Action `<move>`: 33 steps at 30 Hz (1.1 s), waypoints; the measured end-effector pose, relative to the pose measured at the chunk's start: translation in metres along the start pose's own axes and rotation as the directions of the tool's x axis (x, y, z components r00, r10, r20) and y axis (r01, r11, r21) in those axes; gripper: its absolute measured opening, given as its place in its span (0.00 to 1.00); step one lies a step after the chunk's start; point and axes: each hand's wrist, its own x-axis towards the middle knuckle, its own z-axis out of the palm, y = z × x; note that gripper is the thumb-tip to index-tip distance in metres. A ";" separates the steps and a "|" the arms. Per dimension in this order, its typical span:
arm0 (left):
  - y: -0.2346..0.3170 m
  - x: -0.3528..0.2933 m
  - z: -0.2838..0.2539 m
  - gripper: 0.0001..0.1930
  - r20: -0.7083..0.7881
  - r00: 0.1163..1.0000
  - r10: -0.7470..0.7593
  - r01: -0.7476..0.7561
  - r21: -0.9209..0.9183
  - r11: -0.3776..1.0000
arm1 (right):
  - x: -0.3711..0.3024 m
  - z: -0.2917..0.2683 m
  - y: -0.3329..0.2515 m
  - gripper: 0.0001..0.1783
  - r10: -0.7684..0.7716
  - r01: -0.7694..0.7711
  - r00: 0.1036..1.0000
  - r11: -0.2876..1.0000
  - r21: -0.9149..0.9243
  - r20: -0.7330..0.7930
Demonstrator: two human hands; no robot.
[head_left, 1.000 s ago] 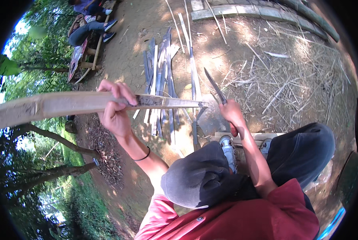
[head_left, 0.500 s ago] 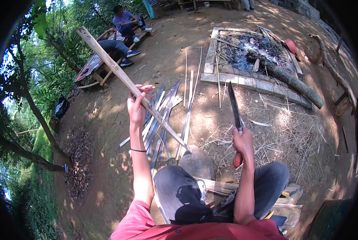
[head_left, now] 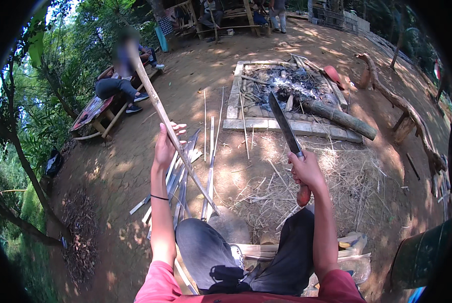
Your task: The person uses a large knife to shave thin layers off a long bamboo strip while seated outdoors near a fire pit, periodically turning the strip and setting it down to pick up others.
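Note:
A long bamboo slat (head_left: 155,101) slants up and to the left, held in my left hand (head_left: 166,148) between thumb and palm with the fingers stretched out. Its lower end meets a rounded grey stone (head_left: 229,226) in front of my knees. My right hand (head_left: 307,170) is wrapped round the reddish handle of a machete (head_left: 284,127). The dark blade points up and slightly left, apart from the slat. Beyond my left forearm lies a bundle of split strips (head_left: 174,178), some dark, some pale.
A brick-edged fire pit (head_left: 296,128) with ash and a log (head_left: 339,119) lies ahead. Shavings (head_left: 332,177) cover the ground at right. A person sits on a low bench (head_left: 92,113) at far left. A dark green drum (head_left: 421,252) stands at lower right.
My view has tilted up and turned right. The slat stands steeper against the stone. The machete blade now leans further left, still in my right hand.

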 end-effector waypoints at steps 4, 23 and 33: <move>0.010 0.000 0.022 0.11 -0.064 0.993 0.097 -0.090 0.109 0.990 | 0.001 0.016 0.016 0.15 0.062 -0.068 0.996 0.992 0.106 0.057; -0.069 0.021 0.008 0.07 -0.083 0.981 0.177 -0.155 0.228 0.961 | -0.024 0.088 0.061 0.18 0.189 -0.207 0.964 0.974 0.087 0.186; -0.089 0.028 0.055 0.21 -0.385 0.883 0.269 -0.230 0.146 0.962 | -0.023 0.157 0.088 0.23 0.223 -0.227 0.968 0.974 0.024 0.116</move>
